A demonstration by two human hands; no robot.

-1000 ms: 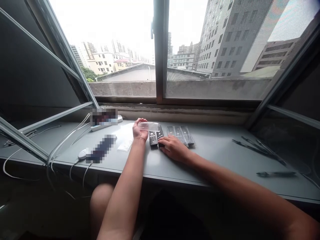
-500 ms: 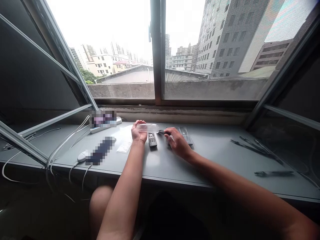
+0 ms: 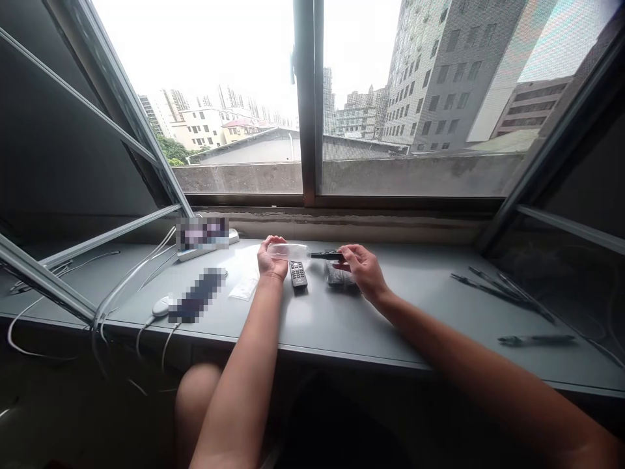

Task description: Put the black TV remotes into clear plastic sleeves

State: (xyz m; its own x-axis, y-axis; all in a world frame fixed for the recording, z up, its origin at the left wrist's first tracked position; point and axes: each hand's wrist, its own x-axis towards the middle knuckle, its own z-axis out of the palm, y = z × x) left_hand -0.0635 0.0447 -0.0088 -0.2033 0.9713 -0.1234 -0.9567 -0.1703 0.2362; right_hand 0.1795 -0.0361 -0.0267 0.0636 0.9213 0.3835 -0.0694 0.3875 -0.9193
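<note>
A clear plastic sleeve or case (image 3: 291, 251) is held at its left end by my left hand (image 3: 272, 258), whose fingers are curled round it. My right hand (image 3: 357, 264) pinches a slim black object (image 3: 326, 255) at its right end; the object's left tip meets the open right end of the clear piece. Under the clear piece lies a black remote (image 3: 298, 275) with its keypad up. A transparent packet with dark contents (image 3: 336, 277) rests on the table, partly hidden by my right hand.
On the grey table (image 3: 390, 339), a small clear bag (image 3: 243, 288) lies left of the remote. Further left are a white power strip (image 3: 208, 247), a blurred phone-like item (image 3: 198, 296), a white puck (image 3: 161, 306) and cables. Several pens (image 3: 537, 340) lie right. Metal frames flank the window.
My right hand has moved right, and more of the black object now shows between it and the clear piece. My left hand is nearly unmoved.
</note>
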